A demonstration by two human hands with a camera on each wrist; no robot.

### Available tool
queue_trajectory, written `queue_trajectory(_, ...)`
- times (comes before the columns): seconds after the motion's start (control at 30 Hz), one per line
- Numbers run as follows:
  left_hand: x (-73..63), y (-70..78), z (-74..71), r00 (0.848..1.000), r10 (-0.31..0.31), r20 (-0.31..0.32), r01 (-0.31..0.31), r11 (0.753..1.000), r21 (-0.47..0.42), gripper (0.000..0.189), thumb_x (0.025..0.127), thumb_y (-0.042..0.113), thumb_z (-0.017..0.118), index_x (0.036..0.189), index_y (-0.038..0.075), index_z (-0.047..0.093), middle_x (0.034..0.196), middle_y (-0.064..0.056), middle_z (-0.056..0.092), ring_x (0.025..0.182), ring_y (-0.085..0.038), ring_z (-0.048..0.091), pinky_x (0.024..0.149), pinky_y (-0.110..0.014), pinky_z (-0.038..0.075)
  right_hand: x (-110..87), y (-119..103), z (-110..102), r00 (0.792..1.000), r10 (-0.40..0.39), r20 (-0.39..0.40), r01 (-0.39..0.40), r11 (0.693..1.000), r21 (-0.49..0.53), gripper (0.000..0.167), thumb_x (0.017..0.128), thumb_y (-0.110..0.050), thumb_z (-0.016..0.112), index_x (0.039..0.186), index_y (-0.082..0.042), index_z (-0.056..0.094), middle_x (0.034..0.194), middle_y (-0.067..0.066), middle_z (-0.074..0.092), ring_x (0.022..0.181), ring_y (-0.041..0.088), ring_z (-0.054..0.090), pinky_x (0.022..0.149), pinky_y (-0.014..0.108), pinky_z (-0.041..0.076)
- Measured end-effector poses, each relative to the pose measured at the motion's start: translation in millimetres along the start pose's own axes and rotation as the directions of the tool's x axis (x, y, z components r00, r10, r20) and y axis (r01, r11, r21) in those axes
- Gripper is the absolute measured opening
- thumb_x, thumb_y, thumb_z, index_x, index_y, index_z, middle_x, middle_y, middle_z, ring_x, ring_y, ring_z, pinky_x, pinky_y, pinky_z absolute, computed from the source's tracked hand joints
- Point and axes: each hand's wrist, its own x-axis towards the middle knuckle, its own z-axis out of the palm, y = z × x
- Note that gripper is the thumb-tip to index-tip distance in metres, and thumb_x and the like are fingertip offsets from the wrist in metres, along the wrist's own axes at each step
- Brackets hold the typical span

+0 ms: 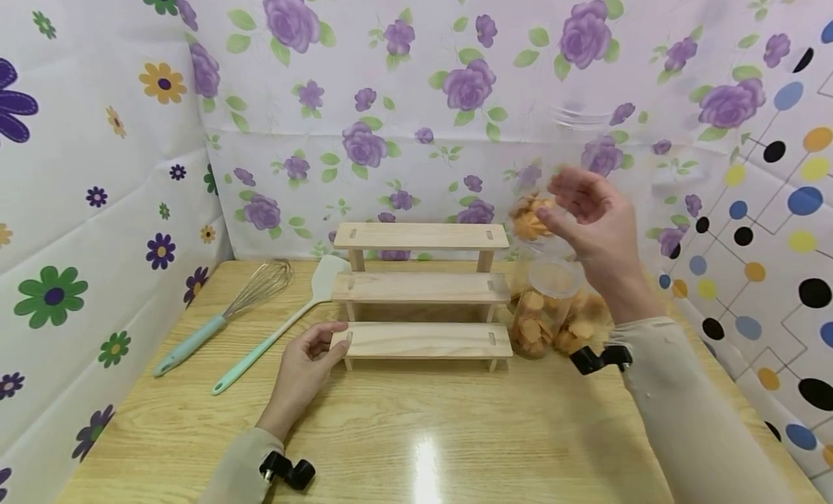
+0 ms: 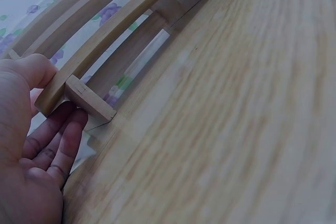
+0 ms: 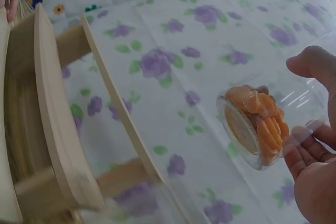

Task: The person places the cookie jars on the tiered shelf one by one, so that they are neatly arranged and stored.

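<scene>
A three-tier wooden display rack point(image 1: 421, 287) stands in the middle of the table. My left hand point(image 1: 309, 356) grips the left end of its lowest board; the left wrist view shows fingers point(image 2: 65, 145) beneath that board. Up at the rack's right, my right hand point(image 1: 599, 225) holds a clear plastic jar point(image 3: 299, 106), raised off the table and tilted. Orange and tan pieces point(image 1: 532, 218) are gathered at the jar's bottom. Below that hand, more clear jars point(image 1: 536, 319) with similar pieces stand beside the rack, partly overlapping each other. The raised jar looks blurred in the head view.
Left of the rack lie a whisk point(image 1: 228, 316) with a pale blue handle and a white spatula point(image 1: 293, 316) with a mint handle. A flowered cloth point(image 1: 403, 157) hangs behind the wooden table point(image 1: 390, 432), and patterned cloths close both sides.
</scene>
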Motion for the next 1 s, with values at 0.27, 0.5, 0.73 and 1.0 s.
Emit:
queue_trajectory(0.27, -2.6, 0.4, -0.8, 1.000, 0.002, -0.003, -0.002, 1.000, 0.001, 0.031, 0.106, 0.019, 0.081, 0.135, 0.009, 0.077, 0.109, -0.016, 0.071, 0.091, -0.015, 0.067, 0.076, -0.021, 0.056, 10.3, 20, 52, 0.993, 0.035, 0.109, -0.030, 0.998, -0.047, 0.059, 0.094, -0.004, 0.090, 0.147, -0.002, 0.065, 0.141, 0.010, 0.068, 0.131, 0.025, 0.065, 0.118, 0.033, 0.050)
queue_trajectory(0.5, -1.8, -2.0, -1.9, 1.000, 0.005, -0.006, -0.005, 1.000, 0.007, 0.030, 0.106, 0.020, 0.081, 0.134, 0.011, 0.077, 0.108, -0.013, 0.069, 0.089, -0.013, 0.065, 0.074, -0.020, 0.054, 16.0, 34, 92, 0.984, 0.095, 0.152, -0.093, 0.995, -0.017, 0.063, 0.093, -0.008, 0.092, 0.150, -0.007, 0.064, 0.146, 0.012, 0.067, 0.138, 0.033, 0.062, 0.121, 0.041, 0.048)
queue_trajectory(0.73, -1.4, -1.4, -2.8, 1.000, 0.026, 0.007, -0.026, 1.000, 0.007, 0.031, 0.106, 0.020, 0.081, 0.135, 0.010, 0.077, 0.109, -0.013, 0.069, 0.090, -0.014, 0.066, 0.074, -0.021, 0.055, 24.3, 46, 130, 0.974, 0.108, 0.200, -0.111, 0.994, 0.004, 0.063, 0.094, -0.008, 0.091, 0.150, -0.006, 0.063, 0.149, 0.012, 0.064, 0.142, 0.036, 0.059, 0.123, 0.039, 0.047)
queue_trajectory(1.0, -2.2, 1.2, -1.1, 1.000, 0.029, 0.004, -0.029, 1.000, -0.008, 0.032, 0.106, 0.021, 0.081, 0.135, 0.009, 0.077, 0.109, -0.015, 0.068, 0.090, -0.016, 0.065, 0.073, -0.020, 0.054, 31.0, 63, 167, 0.961, 0.119, 0.249, -0.125, 0.992, 0.007, 0.063, 0.096, -0.012, 0.091, 0.151, -0.005, 0.061, 0.148, 0.011, 0.063, 0.140, 0.029, 0.061, 0.122, 0.037, 0.048)
